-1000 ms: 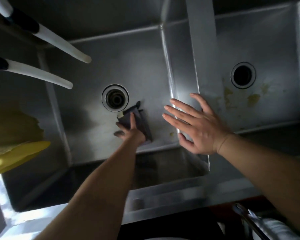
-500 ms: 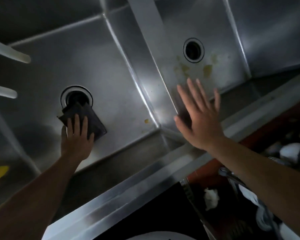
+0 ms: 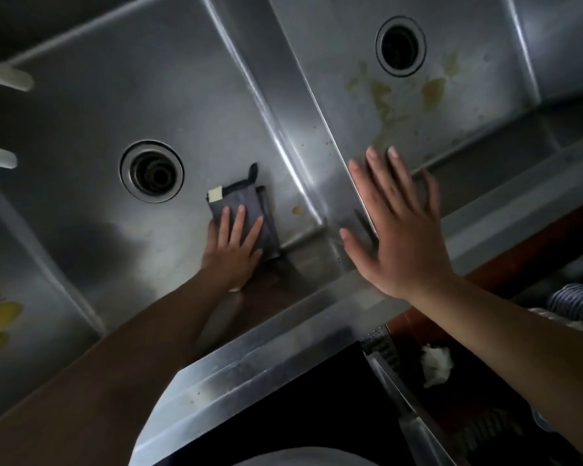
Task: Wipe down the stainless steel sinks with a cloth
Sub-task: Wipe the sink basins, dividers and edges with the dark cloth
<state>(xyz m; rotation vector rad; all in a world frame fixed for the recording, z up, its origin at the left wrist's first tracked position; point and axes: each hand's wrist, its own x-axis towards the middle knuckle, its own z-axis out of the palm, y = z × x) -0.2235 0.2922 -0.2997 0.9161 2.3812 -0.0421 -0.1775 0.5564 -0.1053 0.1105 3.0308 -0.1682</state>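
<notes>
Dark cloth (image 3: pixel 249 213) with unreadable pale tag (image 3: pixel 215 194) under left hand (image 3: pixel 233 243)

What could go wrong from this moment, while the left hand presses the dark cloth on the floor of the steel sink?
1. The folded dark grey cloth lies beside the open round drain; a stroke that way might push a corner in.
2. The yellowish stains in the right stainless steel basin are untouched and may be missed.
3. The left hand presses with flat fingers only, so the cloth may slip.
</notes>
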